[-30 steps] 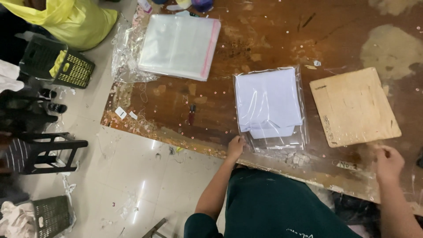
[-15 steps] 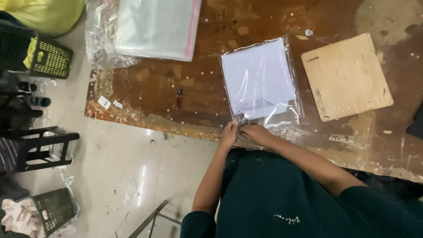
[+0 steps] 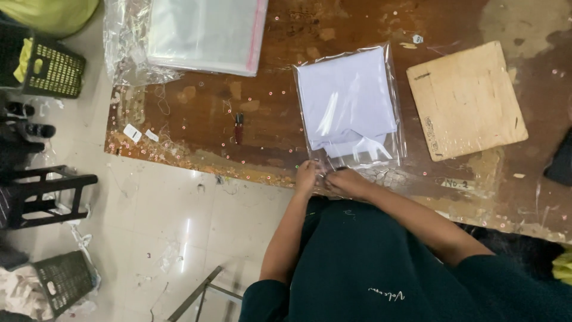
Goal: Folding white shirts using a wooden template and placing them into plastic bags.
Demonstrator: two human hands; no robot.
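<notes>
Left hand (image 3: 307, 176): pinching the near edge of the clear bag.
Right hand (image 3: 345, 180): gripping the same edge, touching the left.
Clear bag (image 3: 350, 107): white folded cloth inside, flat on the desk (image 3: 202, 119), just beyond both hands.

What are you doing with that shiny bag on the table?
A person in a dark top has both hands at the near edge of a clear plastic bag with a folded white cloth inside. The left hand and right hand meet at the bag's open end, by the edge of the worn wooden table. A square wooden board lies to the right, and a stack of clear bags farther left.
</notes>
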